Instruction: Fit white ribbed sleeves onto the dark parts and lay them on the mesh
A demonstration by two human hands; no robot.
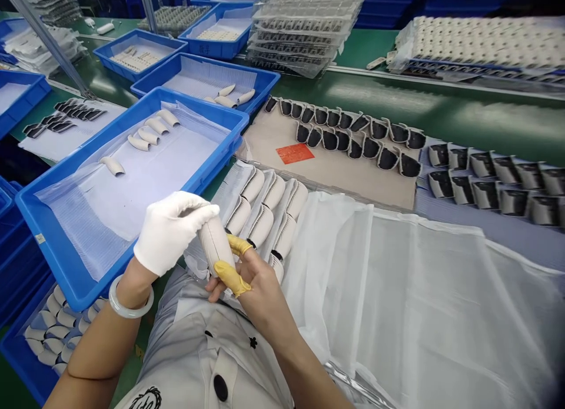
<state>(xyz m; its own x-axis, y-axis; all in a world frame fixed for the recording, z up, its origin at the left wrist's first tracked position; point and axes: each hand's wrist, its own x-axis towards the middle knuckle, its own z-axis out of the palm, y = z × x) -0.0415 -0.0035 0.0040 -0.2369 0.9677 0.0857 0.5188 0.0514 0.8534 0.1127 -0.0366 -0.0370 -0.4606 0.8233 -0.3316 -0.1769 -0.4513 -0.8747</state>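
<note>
The pale curved piece (215, 245) is up between the two hands, and both of them touch it, so neither hand is nearer. Its long way runs from far to near, and the near end leans a little to the right. A thin dark line runs along it.

The left hand (172, 232), in a white glove, is at the far end, on the left. Its thumb and fingers pinch that end. The right hand (251, 276) is at the near end, on the right. Its thumb and one finger wear yellow covers (232, 278) (like tiny hats). The thumb presses on the near end, and the covered finger sits by the right side. The rest of that hand curls below, and I can't tell how much it holds.

Just to the right are rows of pale pieces (261, 225) in soft wrap. To the left is a big blue tray (37, 220) with five pale pieces (156, 125) in it. A white sheet (397, 291) lies farther right.
</note>
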